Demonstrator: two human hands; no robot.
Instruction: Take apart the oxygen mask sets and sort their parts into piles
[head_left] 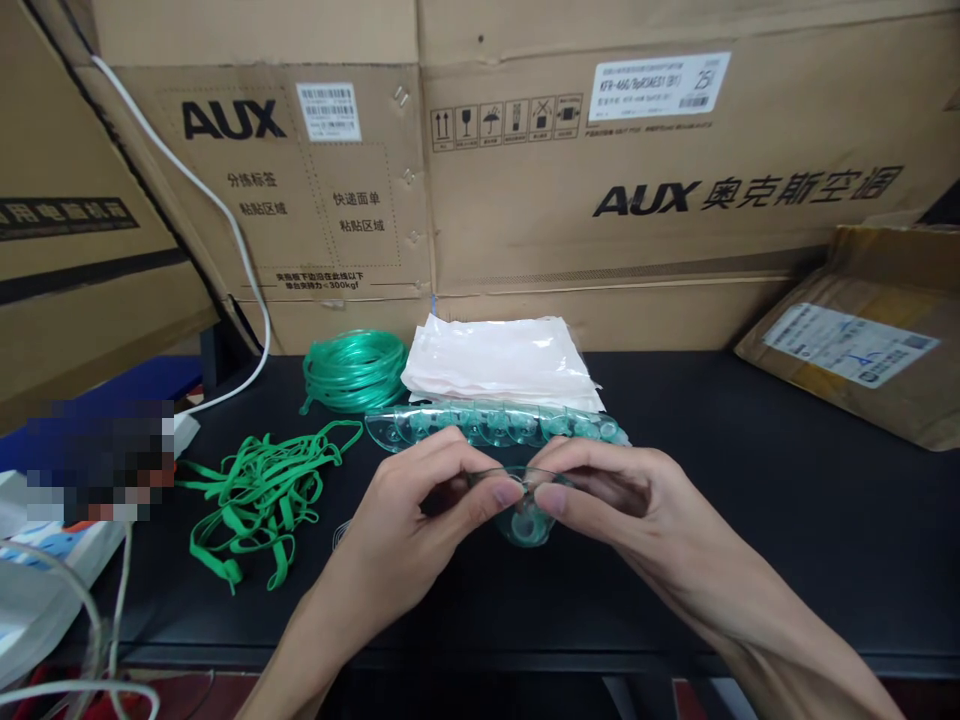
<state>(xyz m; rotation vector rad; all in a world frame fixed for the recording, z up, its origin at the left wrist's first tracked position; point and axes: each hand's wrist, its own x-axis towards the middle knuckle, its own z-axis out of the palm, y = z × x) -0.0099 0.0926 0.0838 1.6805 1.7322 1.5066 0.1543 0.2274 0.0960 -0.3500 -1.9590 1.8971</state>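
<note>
Between my two hands is a clear green plastic breathing mask (527, 528), held over the front of the table. My left hand (427, 490) pinches its rim on one side with thumb and forefinger. On the other side the thumb and fingers of my right hand (619, 490) pinch the same rim, the two thumbs almost touching. Just behind my fingers lies a row of nested masks (495, 424) of the same green plastic. A tangle of green elastic straps (262, 490) is left of my left hand. Some thin metal wire (342, 536), partly hidden by that hand, lies nearby.
Behind the row are a coil of green tubing (354, 370) and a stack of white plastic bags (499, 360). A cardboard parcel (847, 330) stands at right, large cardboard panels (510, 240) at the back. White cables (217, 195) and a pixelated patch are at left.
</note>
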